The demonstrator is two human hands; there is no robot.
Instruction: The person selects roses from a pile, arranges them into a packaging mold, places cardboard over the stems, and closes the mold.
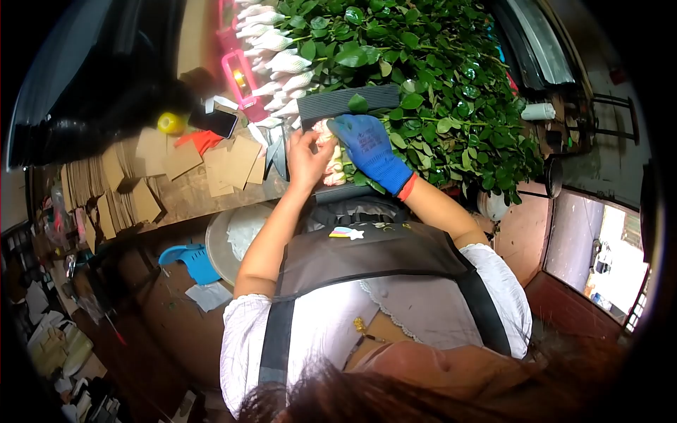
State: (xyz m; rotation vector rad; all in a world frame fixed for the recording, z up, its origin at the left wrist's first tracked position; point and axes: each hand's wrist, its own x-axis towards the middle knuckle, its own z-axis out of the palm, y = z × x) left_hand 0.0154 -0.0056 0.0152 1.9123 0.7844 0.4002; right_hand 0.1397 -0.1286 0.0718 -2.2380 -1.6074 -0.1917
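Pale pink and cream roses (333, 169) lie in a row on the table, between two dark ribbed strips. My bare left hand (308, 156) is at their left side, its fingers bent and closed on the petals of a rose. My right hand (366, 144), in a blue knitted glove with an orange cuff, reaches over from the right. Its gloved fingers close around the upper rose (323, 130); the fingertips are partly hidden. One dark ribbed strip (345, 102) lies just above my hands, with a loose leaf on it.
Many leafy stems (423, 92) fill the right of the table, with white-netted flower heads (285, 63) at their left. Cardboard pieces (226, 166), a phone (220, 123), yellow tape (169, 123) and a pink holder (243, 81) lie left. Below stands a blue chair (194, 262).
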